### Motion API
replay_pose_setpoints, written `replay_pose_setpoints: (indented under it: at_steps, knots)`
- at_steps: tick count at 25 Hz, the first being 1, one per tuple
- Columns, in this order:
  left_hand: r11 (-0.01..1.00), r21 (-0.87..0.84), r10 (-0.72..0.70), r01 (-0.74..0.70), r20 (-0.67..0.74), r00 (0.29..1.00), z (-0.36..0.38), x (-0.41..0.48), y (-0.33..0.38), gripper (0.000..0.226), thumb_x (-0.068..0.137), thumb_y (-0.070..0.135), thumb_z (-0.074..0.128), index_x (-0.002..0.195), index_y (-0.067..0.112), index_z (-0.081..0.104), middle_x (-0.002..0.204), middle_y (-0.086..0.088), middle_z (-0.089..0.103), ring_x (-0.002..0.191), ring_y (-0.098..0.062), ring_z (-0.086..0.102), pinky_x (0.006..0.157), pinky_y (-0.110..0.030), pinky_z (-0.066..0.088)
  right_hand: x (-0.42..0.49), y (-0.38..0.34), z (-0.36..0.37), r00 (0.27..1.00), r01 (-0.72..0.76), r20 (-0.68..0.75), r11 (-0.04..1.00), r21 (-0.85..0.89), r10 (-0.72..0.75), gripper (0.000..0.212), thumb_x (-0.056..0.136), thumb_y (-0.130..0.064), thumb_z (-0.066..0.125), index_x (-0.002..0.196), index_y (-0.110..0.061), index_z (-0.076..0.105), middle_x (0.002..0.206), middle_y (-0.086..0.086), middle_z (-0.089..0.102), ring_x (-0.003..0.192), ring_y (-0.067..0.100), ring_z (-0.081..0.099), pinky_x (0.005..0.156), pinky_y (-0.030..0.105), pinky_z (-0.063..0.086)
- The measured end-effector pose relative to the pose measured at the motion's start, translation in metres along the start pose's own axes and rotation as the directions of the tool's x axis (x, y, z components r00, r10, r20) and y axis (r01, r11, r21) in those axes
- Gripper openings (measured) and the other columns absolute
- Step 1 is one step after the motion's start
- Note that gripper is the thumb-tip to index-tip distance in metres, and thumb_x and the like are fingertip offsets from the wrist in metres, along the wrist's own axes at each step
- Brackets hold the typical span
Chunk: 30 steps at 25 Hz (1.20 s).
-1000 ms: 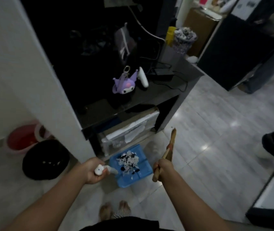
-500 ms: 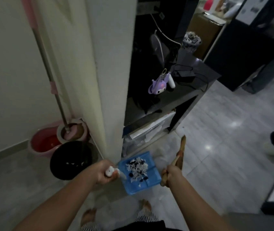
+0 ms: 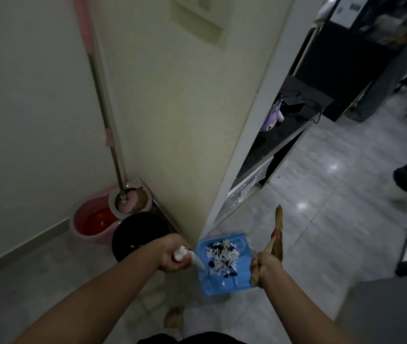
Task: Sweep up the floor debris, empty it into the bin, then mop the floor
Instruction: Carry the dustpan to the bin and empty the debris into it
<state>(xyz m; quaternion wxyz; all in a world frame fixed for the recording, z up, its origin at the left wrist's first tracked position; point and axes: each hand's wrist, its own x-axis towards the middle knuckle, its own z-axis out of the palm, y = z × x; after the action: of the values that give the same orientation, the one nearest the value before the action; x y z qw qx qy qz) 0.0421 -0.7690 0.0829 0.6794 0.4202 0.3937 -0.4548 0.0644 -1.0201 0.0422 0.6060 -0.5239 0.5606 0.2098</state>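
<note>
Dustpan (image 3: 224, 276) blue, white handle (image 3: 190, 256). Debris (image 3: 222, 255) on it mixed white and black bits. Broom (image 3: 277, 238) brown/tan. Bin (image 3: 133, 234) black. Mop bucket (image 3: 90, 222) pink, red inside; mop pole (image 3: 103, 105) silver with pink grip sections. Wall (image 3: 172, 108) cream/off-white. Floor (image 3: 333, 194) pale grey tile, faint marbling. Plush toy (image 3: 270, 119) on black shelf (image 3: 281, 130) purple.

- We see a dim, underexposed room; colours look muted and greyish.
- Bright glare spots sit on the glossy floor (image 3: 321, 194), up and right of the right hand (image 3: 263, 269).
- The corner beyond the left hand (image 3: 175, 254) is in shadow, and the bin (image 3: 133, 234) there reads as a black mass.
- Wide-angle distortion slants and bends the wall (image 3: 172, 108).
- Both forearms near the bottom edge look soft and blurred.
- The far upper right is murky.
</note>
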Motion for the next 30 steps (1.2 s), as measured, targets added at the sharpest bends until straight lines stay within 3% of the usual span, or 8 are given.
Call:
replay_pose_setpoints:
  at_steps: [7,14,25,30]
  knots:
    - [0.999,0.038,0.021,-0.02,-0.013,1.0,-0.041,-0.033,-0.047,0.028,0.101,0.013,0.031,0.121,-0.006,0.036,0.078,-0.018,0.043,0.025,-0.018,0.048,0.026,-0.016,0.04,-0.057,0.075,0.005,0.997,0.015,0.071,0.996,0.082,-0.021,0.04,0.101,-0.025,0.039,0.062,-0.017,0.036,0.027,-0.001,0.034,0.015,0.008,0.028,0.03,0.009,0.031]
    - [0.997,-0.012,0.079,-0.079,-0.009,0.997,-0.107,-0.095,-0.122,0.029,0.101,0.013,0.03,0.122,-0.005,0.037,0.077,-0.02,0.044,0.028,-0.019,0.049,0.025,-0.016,0.039,-0.117,0.179,0.003,0.994,0.067,0.069,0.965,0.252,-0.087,0.037,0.097,-0.014,0.05,0.061,-0.011,0.041,0.024,0.0,0.037,0.014,0.007,0.03,0.026,0.009,0.031]
    - [0.97,-0.221,0.102,-0.098,0.007,0.995,-0.218,-0.176,-0.218,0.025,0.099,0.01,0.029,0.114,-0.009,0.039,0.07,-0.015,0.039,0.029,-0.021,0.048,0.026,-0.017,0.041,-0.209,0.298,0.037,0.967,-0.16,0.241,0.927,0.338,0.079,0.039,0.102,-0.015,0.042,0.064,-0.01,0.039,0.018,0.0,0.033,0.01,0.005,0.028,0.021,0.006,0.025]
    - [0.946,-0.308,0.113,-0.101,0.02,0.993,-0.257,-0.199,-0.229,0.027,0.099,0.012,0.03,0.105,-0.011,0.044,0.068,-0.014,0.04,0.028,-0.021,0.049,0.026,-0.017,0.041,-0.235,0.331,0.067,0.96,-0.176,0.268,0.928,0.329,0.087,0.038,0.102,-0.012,0.041,0.064,-0.01,0.037,0.018,0.0,0.03,0.009,0.006,0.026,0.021,0.006,0.025]
